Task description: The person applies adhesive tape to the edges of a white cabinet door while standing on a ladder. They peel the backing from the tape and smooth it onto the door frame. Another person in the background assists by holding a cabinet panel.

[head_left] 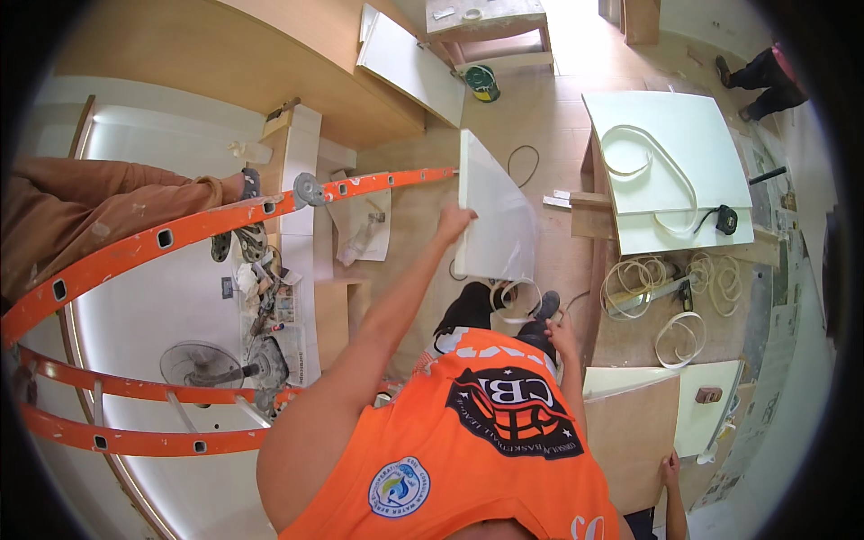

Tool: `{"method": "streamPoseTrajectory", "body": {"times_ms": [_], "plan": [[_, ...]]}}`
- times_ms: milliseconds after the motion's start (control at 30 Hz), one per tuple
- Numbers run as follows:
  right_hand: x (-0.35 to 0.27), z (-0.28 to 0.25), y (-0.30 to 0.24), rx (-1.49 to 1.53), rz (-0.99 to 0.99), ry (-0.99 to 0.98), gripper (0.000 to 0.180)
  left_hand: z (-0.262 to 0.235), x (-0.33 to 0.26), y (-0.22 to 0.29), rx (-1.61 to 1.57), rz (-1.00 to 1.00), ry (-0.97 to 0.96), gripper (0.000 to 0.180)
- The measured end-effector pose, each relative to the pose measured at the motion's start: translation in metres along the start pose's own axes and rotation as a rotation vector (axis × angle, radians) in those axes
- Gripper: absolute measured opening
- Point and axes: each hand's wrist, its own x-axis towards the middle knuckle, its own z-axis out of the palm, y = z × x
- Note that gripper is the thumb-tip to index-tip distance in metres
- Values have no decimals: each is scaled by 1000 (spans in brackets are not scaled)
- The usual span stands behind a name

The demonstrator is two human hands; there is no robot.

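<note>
My left hand (pixel 456 222) is closed on the left edge of a white panel (pixel 499 216), which stands tilted in front of me. My left arm reaches out to it. My right hand (pixel 562 334) is by my right thigh, fingers bent and closed. Just left of it, below the panel, hangs a loop of thin cream edging strip (pixel 516 301). The strip's end runs toward my right fingers, but what lies between them is too small to make out.
An orange ladder (pixel 360 187) spans the left, with a person's brown-trousered leg (pixel 117 202) by it. At right, a workbench (pixel 621 337) carries white boards (pixel 661 135), strip coils (pixel 630 283) and a tape measure (pixel 726 220). Another person's hand (pixel 670 468) holds a wooden board (pixel 630 441). A fan (pixel 202 364) stands left.
</note>
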Motion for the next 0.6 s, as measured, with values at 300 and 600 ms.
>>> {"method": "streamPoseTrajectory", "body": {"times_ms": [300, 600], "plan": [[38, 2, 17, -210, -47, -57, 36, -81, 86, 88, -350, -41, -62, 36], [107, 58, -216, -142, -315, -52, 51, -161, 139, 156, -381, -16, -28, 38]]}}
